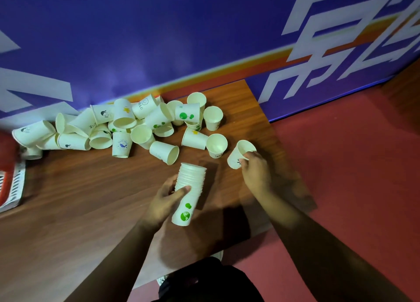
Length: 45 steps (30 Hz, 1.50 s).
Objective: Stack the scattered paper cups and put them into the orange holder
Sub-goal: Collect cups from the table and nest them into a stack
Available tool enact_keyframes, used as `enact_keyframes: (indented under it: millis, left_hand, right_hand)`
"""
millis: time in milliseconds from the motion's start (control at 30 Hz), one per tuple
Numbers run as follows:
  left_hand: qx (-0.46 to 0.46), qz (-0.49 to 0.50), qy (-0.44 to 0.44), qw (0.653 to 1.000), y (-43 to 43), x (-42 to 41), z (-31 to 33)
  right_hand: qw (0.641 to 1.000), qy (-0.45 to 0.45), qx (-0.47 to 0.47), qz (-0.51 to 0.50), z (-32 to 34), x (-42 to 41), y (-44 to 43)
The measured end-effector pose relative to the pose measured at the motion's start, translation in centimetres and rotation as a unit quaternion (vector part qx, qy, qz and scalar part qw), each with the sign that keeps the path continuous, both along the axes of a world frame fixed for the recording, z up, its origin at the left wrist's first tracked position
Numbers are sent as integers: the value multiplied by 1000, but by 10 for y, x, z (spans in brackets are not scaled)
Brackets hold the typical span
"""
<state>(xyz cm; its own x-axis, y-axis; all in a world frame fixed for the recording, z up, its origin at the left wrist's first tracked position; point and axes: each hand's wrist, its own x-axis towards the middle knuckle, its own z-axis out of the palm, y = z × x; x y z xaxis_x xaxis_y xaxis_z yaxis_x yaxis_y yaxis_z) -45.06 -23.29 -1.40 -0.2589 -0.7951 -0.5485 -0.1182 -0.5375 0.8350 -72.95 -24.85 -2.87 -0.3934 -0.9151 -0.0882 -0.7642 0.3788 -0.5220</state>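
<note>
My left hand (167, 199) grips a stack of nested white paper cups (189, 192), tilted with its open end pointing away from me; the bottom cup bears a green globe print. My right hand (255, 171) pinches the rim of a single white cup (238, 154) just right of the stack, above the table's right edge. Several loose paper cups (127, 126) lie scattered and tipped over along the far side of the wooden table (79, 188). A red-orange object (6, 172), only partly in view at the left edge, may be the holder.
A purple wall with white and orange graphics (159, 40) stands right behind the table. Red floor (352, 165) lies to the right of the table edge. My dark-clothed legs and a shoe (204, 276) show below the table's near edge.
</note>
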Motion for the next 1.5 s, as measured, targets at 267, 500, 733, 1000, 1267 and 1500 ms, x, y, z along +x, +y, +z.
enact_keyframes:
  millis: [267,500,733,1000,1267,1500]
  left_hand:
    - [-34,-91,-73,993,-6,0,0]
    - [-93,-86,-38,991,-14,-2,20]
    - [-84,-42,-59,994,-15,31,18]
    - [-59,34,-67,995,-9,47,22]
    - [-47,15,-75,996,-13,47,16]
    - [-56,4,-80,995,-11,56,9]
  right_hand:
    - [967,-226,-120,9,51,21,13]
    - [940,-302,-14,157,60,66,6]
    - [920,-309,2,242,54,95,-8]
    - [991,-77,-73,78,23,71,-57]
    - [986,63,90,129,-4,50,-60]
    - [985,-154,-45,58,31,67,-47]
